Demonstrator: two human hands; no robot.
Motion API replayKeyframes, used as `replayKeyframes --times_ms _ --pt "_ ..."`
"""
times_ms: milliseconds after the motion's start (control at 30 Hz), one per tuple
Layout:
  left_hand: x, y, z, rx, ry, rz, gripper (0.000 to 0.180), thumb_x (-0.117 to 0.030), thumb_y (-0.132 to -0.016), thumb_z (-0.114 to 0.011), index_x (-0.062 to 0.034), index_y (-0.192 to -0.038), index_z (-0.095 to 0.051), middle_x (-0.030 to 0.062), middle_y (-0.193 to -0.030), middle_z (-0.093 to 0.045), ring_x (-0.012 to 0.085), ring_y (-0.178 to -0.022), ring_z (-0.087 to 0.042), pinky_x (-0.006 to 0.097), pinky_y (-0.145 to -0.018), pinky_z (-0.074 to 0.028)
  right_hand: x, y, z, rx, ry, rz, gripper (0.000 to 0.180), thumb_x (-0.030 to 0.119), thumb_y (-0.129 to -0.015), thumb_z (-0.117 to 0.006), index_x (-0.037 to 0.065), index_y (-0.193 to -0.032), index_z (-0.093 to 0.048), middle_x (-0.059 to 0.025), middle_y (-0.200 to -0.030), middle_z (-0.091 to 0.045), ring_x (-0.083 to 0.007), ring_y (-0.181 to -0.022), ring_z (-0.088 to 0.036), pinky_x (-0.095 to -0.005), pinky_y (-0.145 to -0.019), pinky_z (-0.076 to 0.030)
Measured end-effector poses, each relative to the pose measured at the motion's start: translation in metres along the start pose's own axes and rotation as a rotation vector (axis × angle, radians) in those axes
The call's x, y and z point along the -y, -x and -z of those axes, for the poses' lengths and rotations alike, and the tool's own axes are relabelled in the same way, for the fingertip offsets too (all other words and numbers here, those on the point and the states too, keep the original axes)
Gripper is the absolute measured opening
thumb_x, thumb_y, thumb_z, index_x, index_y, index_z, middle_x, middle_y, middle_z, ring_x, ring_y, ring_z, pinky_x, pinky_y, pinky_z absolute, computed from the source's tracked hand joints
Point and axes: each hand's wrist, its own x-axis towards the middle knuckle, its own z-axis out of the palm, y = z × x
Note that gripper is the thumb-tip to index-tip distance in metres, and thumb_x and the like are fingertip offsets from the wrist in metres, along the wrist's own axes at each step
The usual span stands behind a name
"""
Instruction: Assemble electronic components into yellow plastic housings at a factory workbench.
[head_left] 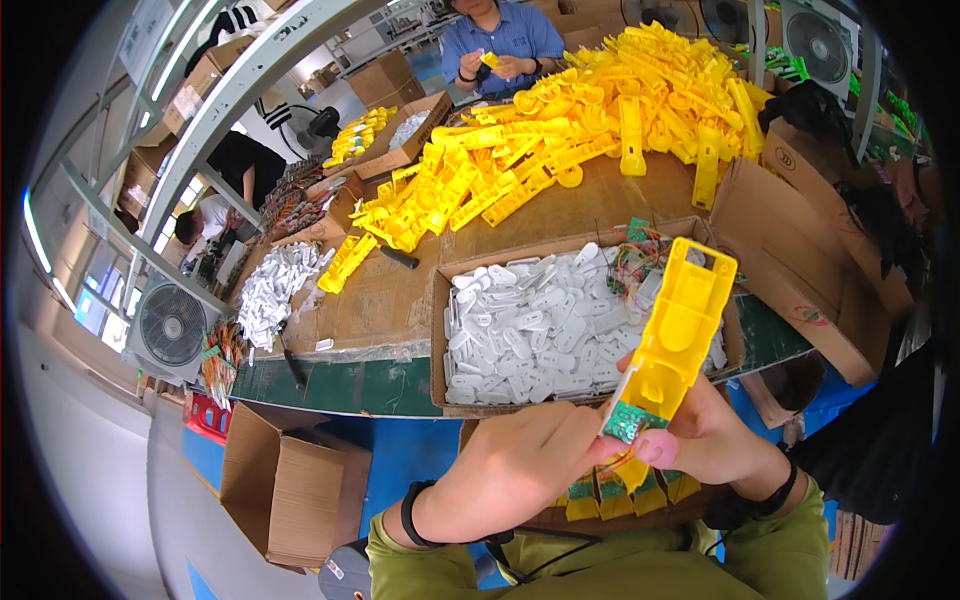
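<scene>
In front of me a long yellow plastic housing [672, 335] stands tilted, its hollow inner side showing. My right hand [725, 435] is closed around its lower part; a pink cover sits on one fingertip. A small green circuit board [627, 422] lies at the housing's lower end, with thin wires below it. My left hand [520, 465] is closed, its fingertips pinching at the board's left edge beside a thin whitish piece. What those fingertips grip exactly is partly hidden. Below my hands several yellow housings with green boards [615, 498] lie in a row.
Beyond my hands stands a cardboard box [440, 345] of white plastic pieces [530, 325] and wired boards [637, 265]. Yellow housings [560, 130] are heaped across the table. White parts [280, 290] lie left. A co-worker [500, 45] sits opposite, holding a yellow piece. An open carton [310, 490] stands on the floor.
</scene>
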Motion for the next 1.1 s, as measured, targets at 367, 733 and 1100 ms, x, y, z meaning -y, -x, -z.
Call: replayKeyframes --times_ms 367,733,1100 --pt "0.015 -0.015 -0.021 -0.024 0.119 -0.068 0.021 -0.011 -0.07 -0.068 -0.0026 -0.084 -0.055 0.0094 -0.068 -0.054 0.0252 -0.058 -0.055 0.032 -0.048 -0.043 -0.004 0.01 0.01 -0.097 0.199 0.118 0.067 0.003 -0.082 -0.056 0.007 -0.133 -0.013 -0.0071 -0.12 -0.037 -0.0165 -0.113 -0.04 -0.0336 -0.095 -0.034" --pt "0.033 -0.027 -0.031 -0.088 0.821 0.158 0.029 -0.02 -0.077 -0.066 -0.0028 -0.098 -0.054 0.0015 -0.078 -0.048 0.0042 -0.056 -0.041 0.017 -0.046 -0.032 0.019 -0.01 0.016 0.108 0.436 0.134 0.068 0.007 -0.081 -0.059 0.004 -0.134 -0.015 -0.0093 -0.118 -0.044 -0.0151 -0.109 -0.046 -0.0319 -0.089 -0.041" --pt "0.025 -0.025 -0.043 -0.13 0.834 0.048 0.03 -0.014 -0.081 -0.058 -0.0014 -0.108 -0.05 0.0058 -0.089 -0.044 0.0117 -0.066 -0.039 0.021 -0.056 -0.032 0.025 -0.007 0.016 0.12 0.448 0.078 0.07 0.011 -0.083 -0.058 0.005 -0.136 -0.013 -0.01 -0.114 -0.051 -0.0139 -0.101 -0.052 -0.0306 -0.089 -0.041"
